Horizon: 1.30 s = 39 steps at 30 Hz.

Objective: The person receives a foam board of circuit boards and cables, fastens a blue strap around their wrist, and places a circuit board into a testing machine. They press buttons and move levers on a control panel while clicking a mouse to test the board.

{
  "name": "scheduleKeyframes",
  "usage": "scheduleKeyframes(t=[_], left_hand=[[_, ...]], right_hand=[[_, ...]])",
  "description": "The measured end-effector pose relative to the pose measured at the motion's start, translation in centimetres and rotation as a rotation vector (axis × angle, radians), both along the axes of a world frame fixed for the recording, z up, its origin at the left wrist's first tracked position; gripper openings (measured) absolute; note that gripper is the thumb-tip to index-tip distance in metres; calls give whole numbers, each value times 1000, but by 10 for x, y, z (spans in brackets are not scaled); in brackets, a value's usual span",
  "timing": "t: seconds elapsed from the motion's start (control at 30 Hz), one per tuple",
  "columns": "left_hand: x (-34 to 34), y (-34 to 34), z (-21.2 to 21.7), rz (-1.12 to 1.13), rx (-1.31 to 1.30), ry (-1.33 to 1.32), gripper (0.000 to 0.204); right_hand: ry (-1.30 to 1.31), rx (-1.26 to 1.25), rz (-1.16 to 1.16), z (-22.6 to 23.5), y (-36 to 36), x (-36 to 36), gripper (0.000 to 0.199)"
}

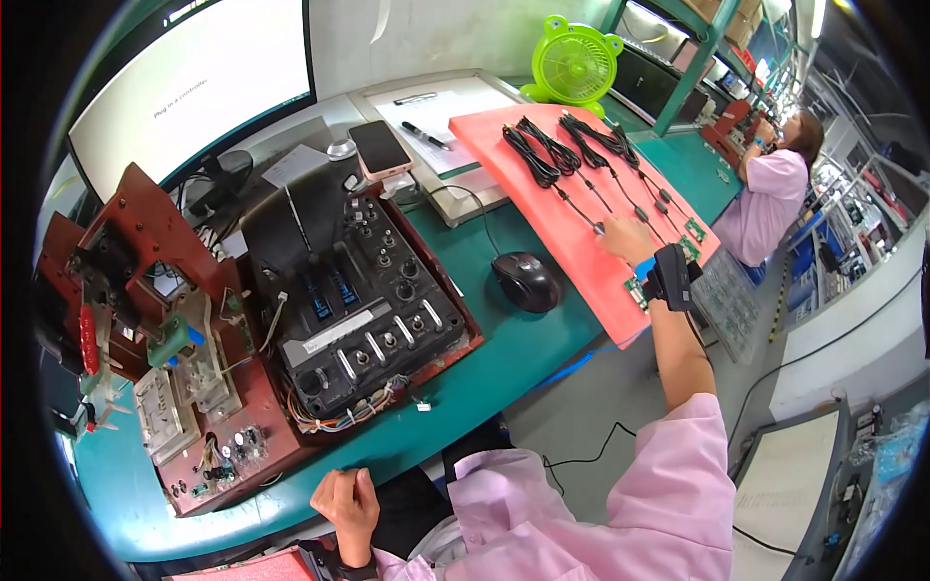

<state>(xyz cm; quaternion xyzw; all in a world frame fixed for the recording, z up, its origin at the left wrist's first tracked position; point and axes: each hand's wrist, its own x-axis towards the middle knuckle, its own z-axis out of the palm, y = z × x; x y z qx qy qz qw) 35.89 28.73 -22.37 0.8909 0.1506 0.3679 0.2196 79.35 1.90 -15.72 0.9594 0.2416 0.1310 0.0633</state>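
Note:
My right hand (625,239) reaches over the pink foam sheet (494,136) on the right, its fingers closed at the lower part of a black cable (578,208). Several coiled black cables (552,153) lie side by side on the sheet, their straight ends pointing toward me. Small green circuit boards (695,230) lie near those ends, and another green board (635,292) is just below my right wrist. My left hand (347,500) is curled into a loose fist in front of the table's near edge, with nothing visible in it.
A black control panel (387,334) with switches and exposed wires sits in a red-brown case. Left of it stands a red test fixture (160,237) with clamps. Around them are a mouse (525,281), a phone (379,148), a monitor (208,82) and a green fan (575,63). A co-worker (772,184) sits beyond.

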Motion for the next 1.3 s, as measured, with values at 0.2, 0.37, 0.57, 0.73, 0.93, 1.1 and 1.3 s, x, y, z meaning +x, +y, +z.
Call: scheduleKeyframes(t=[0.2,0.37,0.57,0.73,0.93,1.1,1.3], left_hand=[[1,0,2,-45,-17,-56,15],[1,-1,3,-44,-15,-72,16],[-2,0,1,-41,-6,-96,17],[-16,10,10,-71,-457,-88,21],[-29,-1,62,-388,-763,-245,34],[-7,-31,80,-745,-1241,-175,70],[-32,-18,90,-677,-1346,-480,70]], right_hand=[[-18,579,-139,16,7,-11,21],[-345,957,105,66,22,-46,19],[-688,844,338,135,38,-113,20],[-807,771,810,126,39,-180,30],[-365,898,1426,82,54,-278,21],[293,1122,1748,28,103,-339,20],[799,1151,1760,1,134,-351,28]])
